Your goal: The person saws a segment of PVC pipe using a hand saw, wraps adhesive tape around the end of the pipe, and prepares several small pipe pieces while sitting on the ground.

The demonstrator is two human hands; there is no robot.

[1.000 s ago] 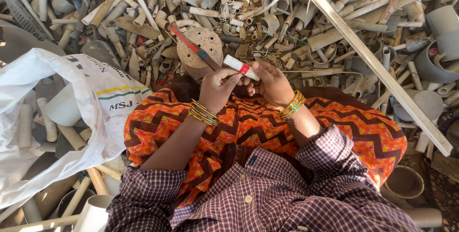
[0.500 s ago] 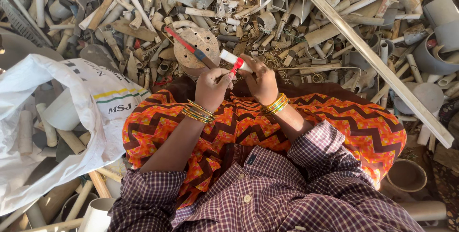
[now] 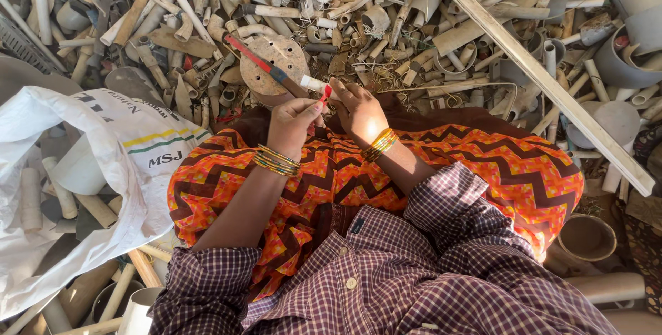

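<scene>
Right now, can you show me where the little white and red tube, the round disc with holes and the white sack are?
white and red tube (image 3: 316, 85), head view, its white body.
round disc with holes (image 3: 279, 55), head view, its flat face.
white sack (image 3: 48, 124), head view, its upper fold.

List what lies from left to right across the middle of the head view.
White sack → left hand with gold bangles → small white and red piece pinched between both hands → right hand → long pale strip lying diagonally → round brown bowl.
</scene>
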